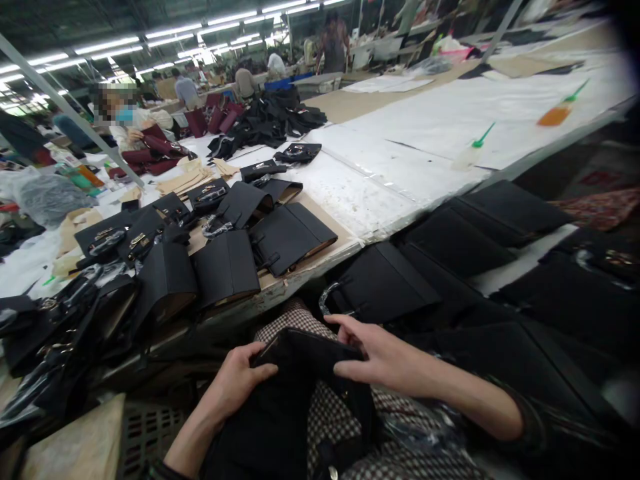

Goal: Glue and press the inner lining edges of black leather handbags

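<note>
A black bag [270,420] lies over my lap on checkered cloth [330,417]. At its upper left edge my left hand [237,380] pinches the rim between thumb and fingers. Across from it, my right hand [365,350] holds the other side of the same edge, thumb on the near face and index finger stretched out to the left. Between the hands the edge rises to a bent peak. Part of a handle and a small metal piece show low near my lap.
Black bags [225,267] crowd the white-topped table [370,180] ahead and left. More black bags [385,283] are stacked at the right. Glue bottles [555,115] stand on the table. A masked person [125,120] handles maroon bags [155,150]. A perforated crate [150,433] is low left.
</note>
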Demonstrator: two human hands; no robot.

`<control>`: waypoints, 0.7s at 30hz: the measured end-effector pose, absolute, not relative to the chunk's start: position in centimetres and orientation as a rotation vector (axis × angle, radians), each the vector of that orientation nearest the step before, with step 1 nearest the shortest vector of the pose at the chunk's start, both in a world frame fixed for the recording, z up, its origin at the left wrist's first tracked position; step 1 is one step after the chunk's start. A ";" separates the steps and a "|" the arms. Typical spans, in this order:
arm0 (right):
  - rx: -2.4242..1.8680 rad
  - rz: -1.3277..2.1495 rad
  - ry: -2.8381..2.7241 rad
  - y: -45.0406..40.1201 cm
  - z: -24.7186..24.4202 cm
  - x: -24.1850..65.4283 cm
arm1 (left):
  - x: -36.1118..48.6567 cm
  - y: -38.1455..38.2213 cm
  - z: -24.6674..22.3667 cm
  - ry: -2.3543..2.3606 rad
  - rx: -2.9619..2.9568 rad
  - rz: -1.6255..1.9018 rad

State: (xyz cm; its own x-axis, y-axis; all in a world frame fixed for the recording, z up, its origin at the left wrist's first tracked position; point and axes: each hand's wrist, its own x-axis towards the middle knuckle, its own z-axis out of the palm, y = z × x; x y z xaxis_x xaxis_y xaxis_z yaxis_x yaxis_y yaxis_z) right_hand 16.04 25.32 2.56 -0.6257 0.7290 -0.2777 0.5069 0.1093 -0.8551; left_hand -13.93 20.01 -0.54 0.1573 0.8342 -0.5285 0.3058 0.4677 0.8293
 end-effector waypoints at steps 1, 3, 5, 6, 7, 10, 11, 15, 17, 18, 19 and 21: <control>-1.201 1.613 -2.131 26.3 2.4 16.7 | -14.4 20.0 0.1 1.408 1.075 0.488; -1.111 1.797 -2.039 28.0 2.2 17.9 | -15.4 19.7 1.7 1.378 1.077 0.423; -1.029 1.915 -1.993 29.2 1.9 18.4 | -16.3 19.4 3.4 1.333 1.095 0.312; -0.994 1.948 -2.007 29.6 1.6 18.5 | -16.5 19.3 4.1 1.309 1.097 0.248; -0.960 1.967 -2.038 29.8 1.1 18.4 | -16.6 19.2 4.6 1.285 1.095 0.188; -0.834 1.998 -2.107 29.8 -0.8 17.7 | -16.2 18.9 4.9 1.264 1.091 0.127; -0.796 2.000 -2.105 29.7 -1.5 17.6 | -15.9 18.8 4.6 1.271 1.100 0.150; -0.737 1.976 -2.068 29.2 -3.1 17.6 | -15.0 18.9 3.1 1.304 1.178 0.228; -0.743 1.994 -2.036 29.1 -3.4 17.7 | -14.8 19.0 2.5 1.315 1.242 0.233; -0.750 2.024 -2.011 29.1 -3.4 17.7 | -14.8 19.1 2.2 1.323 1.277 0.245; -0.762 2.069 -1.979 29.2 -3.5 17.6 | -14.8 19.2 2.0 1.334 1.308 0.260; -0.799 2.161 -1.903 29.2 -3.6 17.3 | -14.7 19.4 1.7 1.366 1.303 0.296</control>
State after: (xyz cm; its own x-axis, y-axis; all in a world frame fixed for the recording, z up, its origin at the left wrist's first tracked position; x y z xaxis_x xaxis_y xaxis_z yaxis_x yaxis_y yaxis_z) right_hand 17.30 29.20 -3.63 -0.8461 0.4490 -0.2873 0.2281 -0.1823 -0.9564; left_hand -14.69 19.39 1.65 0.2862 0.7965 -0.5326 0.5042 0.3475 0.7906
